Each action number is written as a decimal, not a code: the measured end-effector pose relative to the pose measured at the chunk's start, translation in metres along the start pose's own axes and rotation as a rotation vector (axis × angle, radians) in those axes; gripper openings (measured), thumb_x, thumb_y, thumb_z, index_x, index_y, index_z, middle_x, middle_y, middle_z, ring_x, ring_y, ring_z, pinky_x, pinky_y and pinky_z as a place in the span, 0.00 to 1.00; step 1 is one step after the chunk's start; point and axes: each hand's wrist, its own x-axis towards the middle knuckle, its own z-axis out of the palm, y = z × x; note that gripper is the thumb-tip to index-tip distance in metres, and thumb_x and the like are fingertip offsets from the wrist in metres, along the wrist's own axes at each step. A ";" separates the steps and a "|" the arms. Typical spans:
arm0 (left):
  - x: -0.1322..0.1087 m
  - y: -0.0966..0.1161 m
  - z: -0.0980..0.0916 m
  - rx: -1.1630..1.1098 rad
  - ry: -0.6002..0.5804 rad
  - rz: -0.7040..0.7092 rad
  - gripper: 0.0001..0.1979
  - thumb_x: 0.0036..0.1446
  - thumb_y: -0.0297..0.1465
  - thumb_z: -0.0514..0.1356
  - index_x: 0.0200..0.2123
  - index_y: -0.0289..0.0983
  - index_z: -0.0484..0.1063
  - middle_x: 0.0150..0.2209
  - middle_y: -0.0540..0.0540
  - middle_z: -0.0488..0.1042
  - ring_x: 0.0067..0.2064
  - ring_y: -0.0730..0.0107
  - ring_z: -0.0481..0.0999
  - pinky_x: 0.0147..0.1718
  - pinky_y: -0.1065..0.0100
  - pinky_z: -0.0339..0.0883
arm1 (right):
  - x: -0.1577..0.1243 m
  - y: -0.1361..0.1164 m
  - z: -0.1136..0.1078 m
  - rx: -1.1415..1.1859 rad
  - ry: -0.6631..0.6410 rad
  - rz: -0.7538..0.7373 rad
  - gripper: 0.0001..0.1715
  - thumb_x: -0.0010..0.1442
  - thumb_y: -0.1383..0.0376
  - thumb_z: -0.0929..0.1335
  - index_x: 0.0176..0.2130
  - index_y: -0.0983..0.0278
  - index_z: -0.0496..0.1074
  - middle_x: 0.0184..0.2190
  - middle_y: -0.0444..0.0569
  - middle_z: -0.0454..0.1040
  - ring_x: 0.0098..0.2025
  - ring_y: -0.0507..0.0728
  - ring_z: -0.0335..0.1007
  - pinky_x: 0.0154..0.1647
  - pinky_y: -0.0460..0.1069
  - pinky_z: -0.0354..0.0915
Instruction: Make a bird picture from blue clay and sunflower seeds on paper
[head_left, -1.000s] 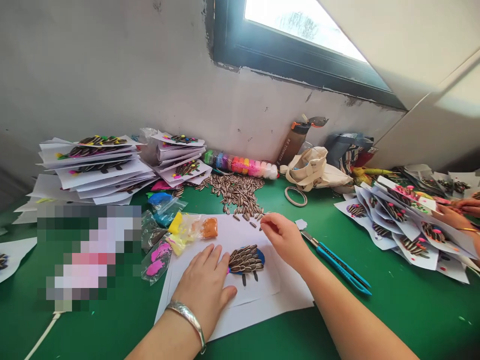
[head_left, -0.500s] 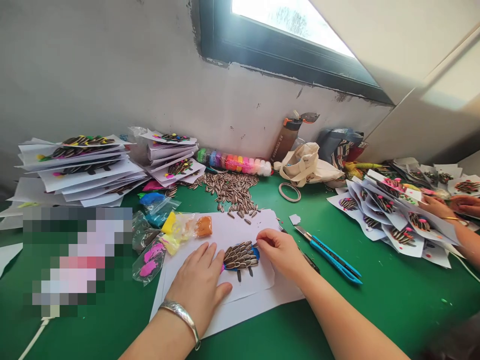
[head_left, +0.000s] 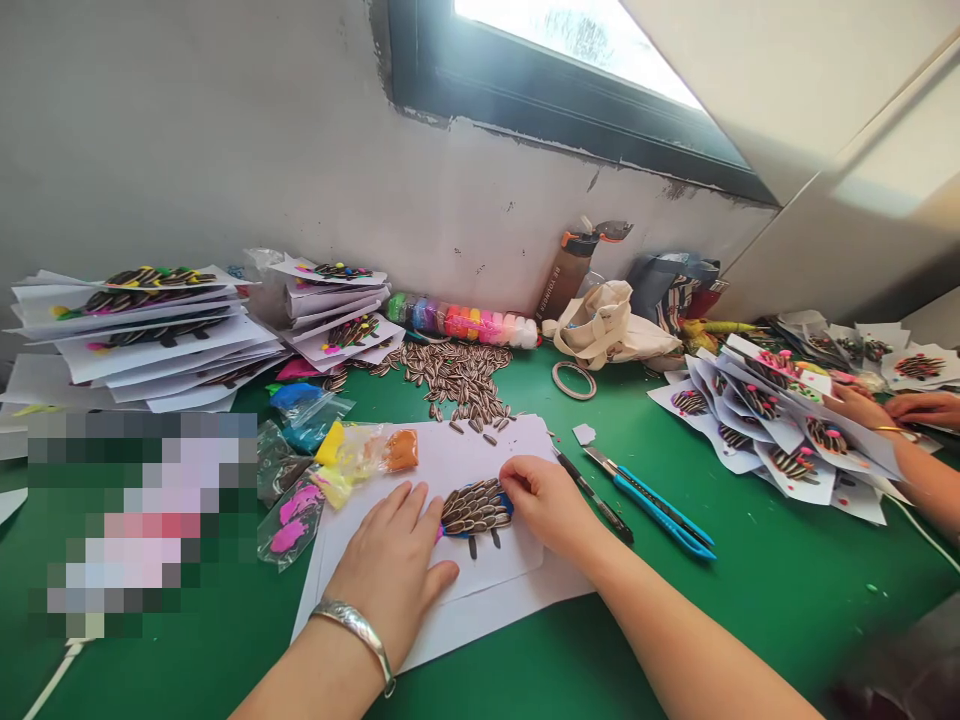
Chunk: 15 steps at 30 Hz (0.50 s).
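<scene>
A figure covered in rows of sunflower seeds (head_left: 475,508) lies on a sheet of white paper (head_left: 495,575). Blue clay shows at its right end, a bit of pink at its left, and two dark legs below. My left hand (head_left: 397,560), a silver bangle at its wrist, rests flat with fingers spread on the paper, touching the figure's left side. At the blue right end, my right hand (head_left: 540,498) pinches thumb and forefinger together on what looks like a sunflower seed, mostly hidden by the fingers.
A heap of loose sunflower seeds (head_left: 469,380) lies behind the paper. Bagged clay (head_left: 367,452) sits at left, near stacked seed pictures (head_left: 157,345). A pen (head_left: 596,497) and a blue utility knife (head_left: 660,508) lie at right. Another person's hands (head_left: 862,410) work beyond more pictures (head_left: 780,430).
My right fingertips have shifted slightly onto the figure's right end. My left hand stays flat on the paper. The whole view has drifted a little left.
</scene>
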 end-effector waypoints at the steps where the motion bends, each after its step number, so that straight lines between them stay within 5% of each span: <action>1: 0.000 0.000 0.000 -0.005 0.001 0.000 0.28 0.56 0.36 0.58 0.59 0.32 0.65 0.63 0.35 0.61 0.64 0.46 0.56 0.61 0.49 0.53 | 0.000 0.000 0.001 -0.003 -0.002 -0.001 0.10 0.57 0.71 0.61 0.29 0.61 0.70 0.28 0.43 0.72 0.32 0.53 0.65 0.33 0.45 0.57; 10: 0.000 0.000 0.000 0.045 -0.034 -0.006 0.29 0.57 0.36 0.57 0.60 0.32 0.63 0.64 0.35 0.59 0.65 0.47 0.54 0.62 0.50 0.52 | -0.004 -0.002 -0.004 0.065 0.029 0.080 0.07 0.59 0.65 0.63 0.38 0.59 0.71 0.27 0.42 0.72 0.30 0.53 0.66 0.32 0.46 0.58; 15: 0.000 0.001 -0.001 0.028 -0.032 -0.001 0.29 0.57 0.36 0.58 0.60 0.32 0.63 0.64 0.36 0.59 0.65 0.47 0.55 0.62 0.50 0.52 | -0.007 -0.001 -0.009 -0.008 0.037 0.048 0.10 0.59 0.69 0.63 0.29 0.62 0.71 0.28 0.44 0.73 0.32 0.53 0.66 0.34 0.46 0.58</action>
